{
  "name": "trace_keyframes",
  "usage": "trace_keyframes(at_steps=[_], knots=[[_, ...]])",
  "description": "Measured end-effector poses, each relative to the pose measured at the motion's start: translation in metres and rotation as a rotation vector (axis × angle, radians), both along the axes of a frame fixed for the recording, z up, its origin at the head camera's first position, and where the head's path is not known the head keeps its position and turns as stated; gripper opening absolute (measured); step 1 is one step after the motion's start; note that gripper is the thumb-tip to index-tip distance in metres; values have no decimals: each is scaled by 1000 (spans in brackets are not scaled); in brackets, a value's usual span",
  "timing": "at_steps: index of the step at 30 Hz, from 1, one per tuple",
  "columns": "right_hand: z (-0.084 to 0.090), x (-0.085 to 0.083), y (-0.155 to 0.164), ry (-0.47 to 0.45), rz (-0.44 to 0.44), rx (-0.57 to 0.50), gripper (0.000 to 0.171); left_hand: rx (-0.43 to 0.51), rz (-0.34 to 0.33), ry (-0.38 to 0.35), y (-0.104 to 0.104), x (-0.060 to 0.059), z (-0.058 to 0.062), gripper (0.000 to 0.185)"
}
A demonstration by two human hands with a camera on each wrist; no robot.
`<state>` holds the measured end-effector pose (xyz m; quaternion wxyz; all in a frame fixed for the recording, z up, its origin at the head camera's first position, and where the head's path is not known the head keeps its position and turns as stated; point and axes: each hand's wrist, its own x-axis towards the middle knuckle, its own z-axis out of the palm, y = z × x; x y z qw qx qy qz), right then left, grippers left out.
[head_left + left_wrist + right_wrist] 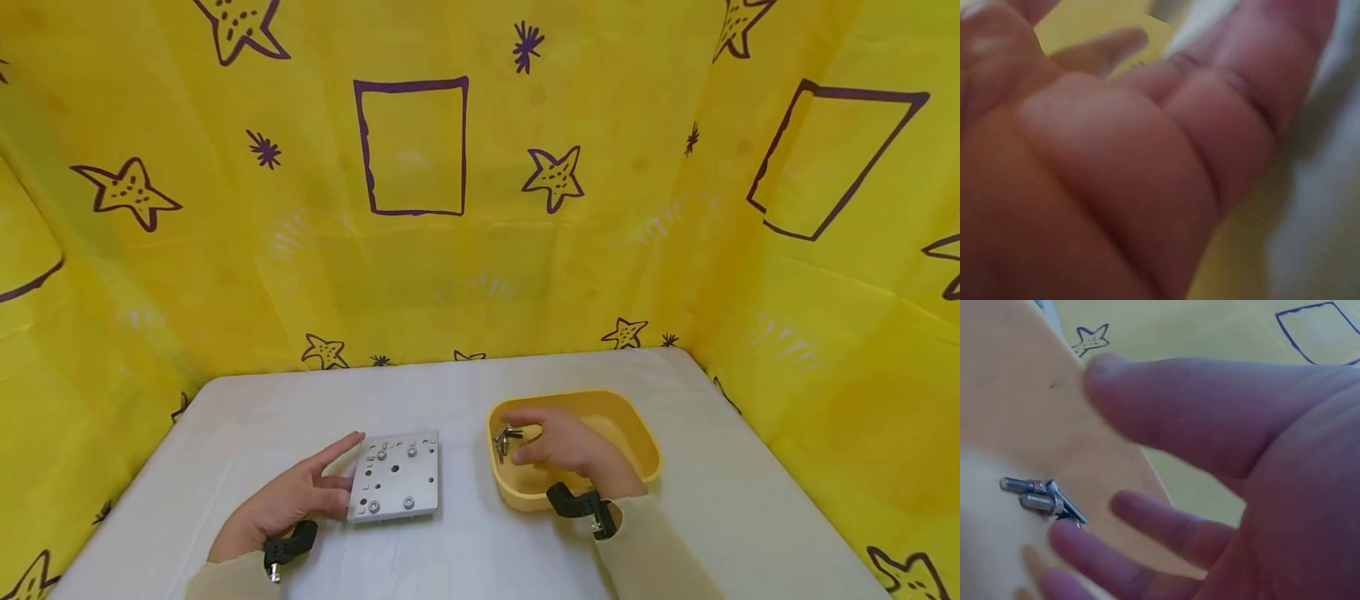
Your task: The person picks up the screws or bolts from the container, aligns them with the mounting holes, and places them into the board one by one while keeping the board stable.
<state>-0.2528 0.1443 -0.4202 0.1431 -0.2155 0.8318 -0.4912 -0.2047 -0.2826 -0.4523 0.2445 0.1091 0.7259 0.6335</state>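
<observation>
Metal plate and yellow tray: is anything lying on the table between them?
No, the stretch is bare: the head view shows only white tabletop between the metal plate and the yellow tray.

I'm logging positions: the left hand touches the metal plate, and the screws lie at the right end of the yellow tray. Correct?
No: the head view shows the screws at the left end of the yellow tray; the left hand touches the metal plate.
</observation>
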Motion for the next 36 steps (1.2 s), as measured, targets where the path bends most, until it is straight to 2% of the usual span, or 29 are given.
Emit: trace_keyframes(at_steps=[4,6,8,10,14,17,20,26,29,36], knots=[[-1,6,-4,-75,-43,14,57,-21,-12,45,0,-3,-12,84],[-2,10,-5,-116,-91,1,58,-34,-13,52,1,-5,-15,83],[-4,14,-5,-121,-124,3,59,-30,-21,45,1,-6,-16,84],[-6,16,-7,-87,-127,26,59,-20,-35,34,1,-8,-17,87],[-11,13,-15,66,-83,142,55,-5,-59,25,-2,-8,-15,94],[-17,10,-23,147,-56,218,53,-8,-82,33,-3,-8,-15,97],[-22,8,-28,188,-44,278,52,-10,-96,36,-3,-8,-16,98],[-24,3,-32,337,-34,406,48,38,-131,35,0,-10,-14,101],[-23,3,-34,372,-27,437,43,60,-146,44,-1,-11,-14,103],[-24,6,-37,381,-38,519,33,53,-134,58,-2,-8,-18,99]])
